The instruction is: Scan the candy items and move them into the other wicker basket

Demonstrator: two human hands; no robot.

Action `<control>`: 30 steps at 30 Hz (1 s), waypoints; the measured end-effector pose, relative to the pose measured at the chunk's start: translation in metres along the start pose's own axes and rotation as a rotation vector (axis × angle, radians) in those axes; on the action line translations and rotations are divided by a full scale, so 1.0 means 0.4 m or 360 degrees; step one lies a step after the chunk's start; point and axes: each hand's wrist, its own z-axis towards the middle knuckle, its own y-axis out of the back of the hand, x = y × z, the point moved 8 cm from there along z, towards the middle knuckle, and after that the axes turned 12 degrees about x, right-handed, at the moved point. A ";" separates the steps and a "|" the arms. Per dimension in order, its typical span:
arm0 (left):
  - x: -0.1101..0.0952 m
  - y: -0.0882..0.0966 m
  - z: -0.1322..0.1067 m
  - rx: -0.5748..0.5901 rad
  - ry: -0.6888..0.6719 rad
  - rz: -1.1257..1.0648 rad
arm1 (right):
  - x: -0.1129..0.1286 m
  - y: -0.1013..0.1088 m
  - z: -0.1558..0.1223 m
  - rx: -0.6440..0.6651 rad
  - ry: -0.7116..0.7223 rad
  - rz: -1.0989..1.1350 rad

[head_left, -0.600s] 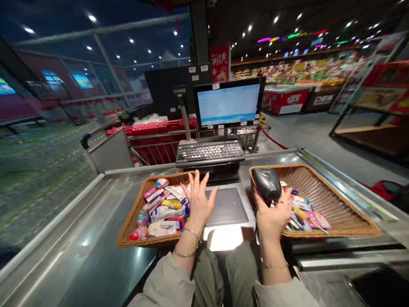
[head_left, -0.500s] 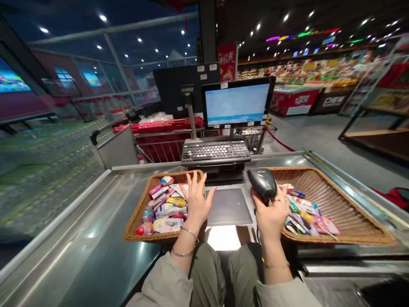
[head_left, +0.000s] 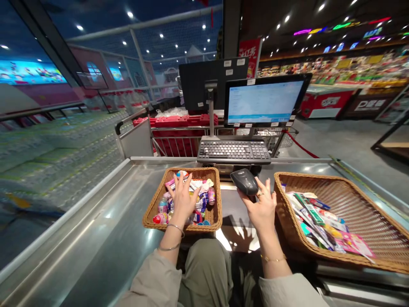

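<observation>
My left hand (head_left: 182, 200) is over the left wicker basket (head_left: 218, 209), fingers spread above the small packaged goods in it. Whether its fingertips touch any of them I cannot tell. Among these goods are a bottle with a red cap (head_left: 160, 218) and a pink cylindrical container (head_left: 211, 196). In my right hand (head_left: 262, 209) is a black handheld barcode scanner (head_left: 244, 181), held above the counter between the two baskets. Right of that hand stands a larger wicker basket (head_left: 380, 209), with flat packets and a pink card pack (head_left: 354, 243) gathered at its left side.
A black keyboard (head_left: 234, 151) sits behind the baskets, under a lit monitor (head_left: 265, 102). The metal counter (head_left: 124, 221) stretches to the left with a raised rim. Beyond it are a metal cart with red contents (head_left: 182, 121) and stacked bottle packs (head_left: 64, 157).
The view has swung left. My left hand has shifted over the middle of the left basket. The scanner, still in my right hand, has moved away from the right basket toward the left one.
</observation>
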 end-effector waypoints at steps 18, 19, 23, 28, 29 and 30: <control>0.142 -0.033 -0.002 0.0304 0.0184 0.0320 | 0.016 -0.153 -0.024 0.0441 0.0093 -0.0016; 0.148 -0.032 0.000 0.0313 0.0191 0.0342 | 0.017 -0.155 -0.025 0.0441 0.0097 -0.0015; 0.162 -0.026 0.010 0.0325 0.0191 0.0419 | 0.024 -0.163 -0.029 0.0465 0.0114 -0.0026; 0.150 -0.031 0.030 0.0335 0.0110 0.0463 | 0.023 -0.170 -0.033 0.0492 0.0114 -0.0033; 0.143 -0.036 0.036 0.0344 0.0073 0.0470 | 0.022 -0.171 -0.033 0.0492 0.0112 -0.0033; 0.136 -0.042 0.043 0.0360 0.0035 0.0478 | 0.022 -0.172 -0.033 0.0494 0.0111 -0.0034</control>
